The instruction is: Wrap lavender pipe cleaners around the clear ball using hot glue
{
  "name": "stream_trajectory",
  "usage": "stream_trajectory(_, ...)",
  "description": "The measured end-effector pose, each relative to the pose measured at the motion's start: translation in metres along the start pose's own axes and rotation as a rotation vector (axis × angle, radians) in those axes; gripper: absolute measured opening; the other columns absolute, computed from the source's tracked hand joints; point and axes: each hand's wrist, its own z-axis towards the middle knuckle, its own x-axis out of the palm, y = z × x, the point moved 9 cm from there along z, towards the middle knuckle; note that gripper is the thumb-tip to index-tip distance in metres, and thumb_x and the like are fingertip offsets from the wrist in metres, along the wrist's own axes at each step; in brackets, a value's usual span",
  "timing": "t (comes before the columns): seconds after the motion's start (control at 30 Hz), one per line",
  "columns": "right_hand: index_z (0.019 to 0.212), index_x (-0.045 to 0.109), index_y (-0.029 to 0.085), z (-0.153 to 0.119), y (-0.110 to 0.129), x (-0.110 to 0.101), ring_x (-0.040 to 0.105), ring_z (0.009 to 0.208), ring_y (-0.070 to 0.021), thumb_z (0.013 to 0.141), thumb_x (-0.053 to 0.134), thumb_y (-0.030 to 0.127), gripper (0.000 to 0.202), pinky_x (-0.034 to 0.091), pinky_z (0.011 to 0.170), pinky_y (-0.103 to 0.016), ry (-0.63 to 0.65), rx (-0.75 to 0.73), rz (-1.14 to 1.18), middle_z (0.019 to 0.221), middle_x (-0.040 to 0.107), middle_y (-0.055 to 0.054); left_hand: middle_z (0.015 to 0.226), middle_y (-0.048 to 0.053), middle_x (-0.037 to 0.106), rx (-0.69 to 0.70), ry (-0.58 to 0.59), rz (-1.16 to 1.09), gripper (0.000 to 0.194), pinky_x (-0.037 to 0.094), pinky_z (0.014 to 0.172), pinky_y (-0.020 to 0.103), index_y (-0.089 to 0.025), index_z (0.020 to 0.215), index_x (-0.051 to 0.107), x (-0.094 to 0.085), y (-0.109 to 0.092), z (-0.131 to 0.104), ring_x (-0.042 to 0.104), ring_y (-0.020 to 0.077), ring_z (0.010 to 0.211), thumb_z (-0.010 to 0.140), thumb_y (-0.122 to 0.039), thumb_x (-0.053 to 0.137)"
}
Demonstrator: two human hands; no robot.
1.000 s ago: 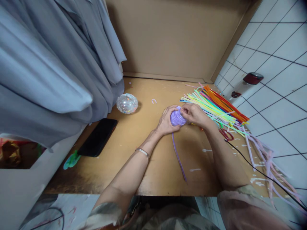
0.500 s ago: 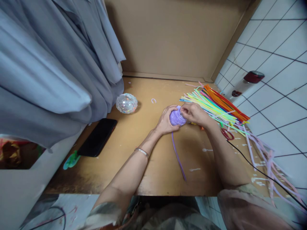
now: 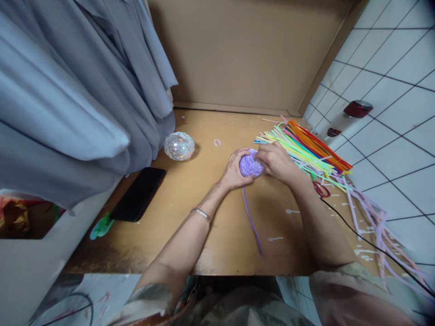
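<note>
My left hand [image 3: 234,171] is wrapped round a purple ball of wound pipe cleaner [image 3: 250,165] above the table, its thumb along the near side. A loose purple pipe cleaner [image 3: 250,217] trails from beneath that hand toward the table's front edge. At the ball's right side, the fingers of my right hand [image 3: 274,162] are bent together and touch it, their tips partly hidden. Whatever they pinch is too small to make out. Behind that hand lies a bundle of multicoloured pipe cleaners [image 3: 302,145].
A clear speckled ball [image 3: 179,146] and a black phone [image 3: 138,194] lie on the left, with a green piece [image 3: 102,226] beside the phone. Red-handled scissors [image 3: 321,189], a black cable [image 3: 370,240] and a red-capped bottle [image 3: 347,120] are on the right. A grey curtain [image 3: 78,99] hangs at left.
My right hand has turned slightly, its fingers curling in closer at the ball's right side. The left hand keeps its hold on the ball, nearly in the same place.
</note>
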Motion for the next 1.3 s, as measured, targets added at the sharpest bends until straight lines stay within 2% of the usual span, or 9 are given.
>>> stream_trajectory(0.17,0.094,0.073,0.016,-0.027,0.004,-0.009,0.061,0.088,-0.0224,0.094,0.051,0.022,0.023,0.036,0.079,-0.033,-0.061,0.157,0.119,0.095,0.073,-0.011,0.137,0.012,0.056,-0.183,-0.175,-0.121,0.072,0.044,0.115,0.045,-0.022,0.125,0.046,-0.019,0.022,-0.002,0.058,0.0293,0.13,0.061,-0.021,0.078)
stream_trajectory(0.37,0.089,0.072,0.016,-0.051,0.027,0.049,0.065,0.085,-0.0197,0.093,0.053,0.022,0.02,0.039,0.071,-0.028,0.349,0.439,0.149,0.099,0.075,-0.011,0.132,0.01,0.057,-0.299,-0.359,-0.126,0.076,0.042,0.116,0.042,-0.021,0.126,0.045,-0.039,0.038,-0.005,0.058,0.0281,0.128,0.059,-0.024,0.081)
stream_trajectory(0.47,0.103,0.072,0.014,-0.042,0.037,0.07,0.068,0.097,-0.0214,0.1,0.045,0.026,0.03,0.043,0.078,-0.028,0.419,0.529,0.111,0.113,0.074,-0.014,0.132,0.009,0.056,-0.303,-0.396,-0.119,0.077,0.04,0.118,0.043,-0.022,0.126,0.046,-0.044,0.037,-0.006,0.056,0.0293,0.131,0.058,-0.026,0.082)
stream_trajectory(0.6,0.116,0.069,0.012,-0.02,0.039,0.086,0.069,0.105,-0.0263,0.102,0.043,0.039,0.04,0.048,0.084,-0.031,0.414,0.64,0.045,0.12,0.07,-0.02,0.134,0.009,0.055,-0.308,-0.479,-0.166,0.076,0.04,0.118,0.042,-0.023,0.126,0.047,-0.05,0.04,-0.01,0.054,0.0291,0.133,0.059,-0.032,0.083)
stream_trajectory(0.8,0.112,0.069,0.013,-0.012,0.04,0.09,0.072,0.1,-0.0256,0.094,0.042,0.011,0.033,0.053,0.081,-0.033,0.389,0.686,0.036,0.114,0.071,-0.022,0.136,0.01,0.052,-0.327,-0.567,-0.24,0.08,0.043,0.113,0.038,-0.024,0.13,0.043,-0.052,0.059,-0.014,0.057,0.0248,0.127,0.065,-0.045,0.083)
stream_trajectory(0.9,0.105,0.069,0.011,-0.022,0.034,0.084,0.072,0.094,-0.0277,0.09,0.046,0.012,0.027,0.053,0.076,-0.034,0.371,0.668,0.074,0.107,0.072,-0.023,0.137,0.01,0.051,-0.345,-0.632,-0.227,0.082,0.044,0.111,0.038,-0.024,0.134,0.039,-0.056,0.067,-0.018,0.057,0.0237,0.126,0.067,-0.047,0.081)
stream_trajectory(1.1,0.096,0.061,0.017,-0.041,-0.009,0.051,0.067,0.082,-0.0263,0.082,0.048,0.014,0.02,0.049,0.071,-0.035,-0.095,0.768,0.22,0.089,0.07,-0.014,0.137,0.01,0.052,-0.338,-0.597,-0.153,0.08,0.04,0.116,0.04,-0.024,0.132,0.041,-0.056,0.058,-0.018,0.054,0.0261,0.133,0.066,-0.04,0.083)
stream_trajectory(1.2,0.1,0.06,0.019,-0.045,-0.027,0.038,0.062,0.068,-0.0206,0.075,0.048,0.016,0.028,0.048,0.066,-0.032,-0.422,0.738,0.528,0.075,0.065,-0.004,0.137,0.011,0.053,-0.299,-0.456,-0.128,0.078,0.04,0.118,0.042,-0.022,0.13,0.044,-0.045,0.042,-0.012,0.053,0.028,0.134,0.064,-0.032,0.084)
stream_trajectory(1.3,0.093,0.063,0.021,-0.04,-0.047,0.037,0.053,0.05,-0.0145,0.072,0.05,0.025,0.025,0.045,0.054,-0.028,-0.607,0.715,0.925,0.065,0.06,0.002,0.136,0.012,0.054,-0.271,-0.367,-0.094,0.079,0.041,0.117,0.044,-0.021,0.13,0.043,-0.037,0.031,-0.008,0.056,0.0288,0.131,0.062,-0.028,0.083)
